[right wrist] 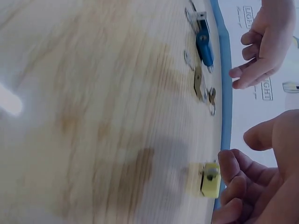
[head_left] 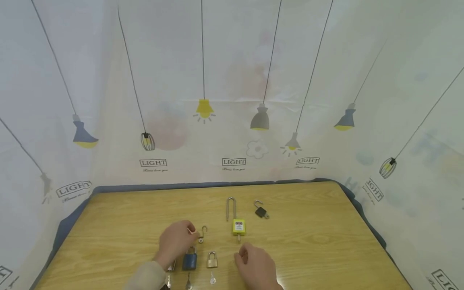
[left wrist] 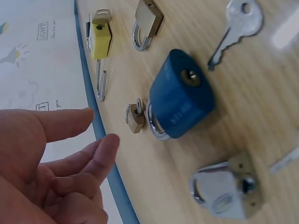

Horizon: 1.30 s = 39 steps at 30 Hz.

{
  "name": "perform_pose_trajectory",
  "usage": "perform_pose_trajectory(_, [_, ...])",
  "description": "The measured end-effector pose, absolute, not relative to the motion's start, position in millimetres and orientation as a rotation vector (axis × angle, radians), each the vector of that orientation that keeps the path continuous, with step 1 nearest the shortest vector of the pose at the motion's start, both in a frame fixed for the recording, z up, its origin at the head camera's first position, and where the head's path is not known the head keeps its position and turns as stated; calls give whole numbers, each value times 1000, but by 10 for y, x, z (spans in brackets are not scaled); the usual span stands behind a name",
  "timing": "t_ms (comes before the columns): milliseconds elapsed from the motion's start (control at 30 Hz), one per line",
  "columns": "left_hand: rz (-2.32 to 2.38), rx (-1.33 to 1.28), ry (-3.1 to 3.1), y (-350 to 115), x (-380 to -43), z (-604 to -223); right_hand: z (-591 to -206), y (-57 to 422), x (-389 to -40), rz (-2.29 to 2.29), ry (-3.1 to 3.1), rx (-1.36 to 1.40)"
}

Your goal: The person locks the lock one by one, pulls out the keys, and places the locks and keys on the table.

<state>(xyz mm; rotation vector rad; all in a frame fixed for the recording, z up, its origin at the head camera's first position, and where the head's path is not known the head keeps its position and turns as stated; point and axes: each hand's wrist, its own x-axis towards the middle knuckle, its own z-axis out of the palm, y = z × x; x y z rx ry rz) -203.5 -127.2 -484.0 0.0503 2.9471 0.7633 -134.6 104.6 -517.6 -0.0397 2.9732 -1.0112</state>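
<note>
Pale sheeting printed with hanging lamps is draped round a wooden table, on which six padlocks are spread; twelve o'clock is taken as straight away from the person. At three o'clock from the left hand, close to its fingertips, the small brass padlock is seen with its shackle released. Nothing is held by that hand: a moderate gap is shown between thumb and fingers, a shape probably suited to so small a body. From that padlock, the blue padlock is found at seven o'clock and the larger brass padlock at five, both closed; the silver padlock lies near nine from the blue one. Loose keys are laid near six o'clock from these three, presumably so that each lock and key stay paired. Farther out, the yellow padlock and, at two o'clock from it, the black padlock are set with shackles released and keys inserted, apparently grouped apart for that reason. At five o'clock from the yellow one, the right hand is poised, narrowly parted and gripping nothing, perhaps placed ready to help.
</note>
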Motion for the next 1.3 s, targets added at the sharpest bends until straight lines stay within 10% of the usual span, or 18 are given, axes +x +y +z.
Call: perform_pose_trajectory(1300, [650,-136,2892,-1033,-2304,-5061,-5242,1147,-1334,-1068,2950,-44])
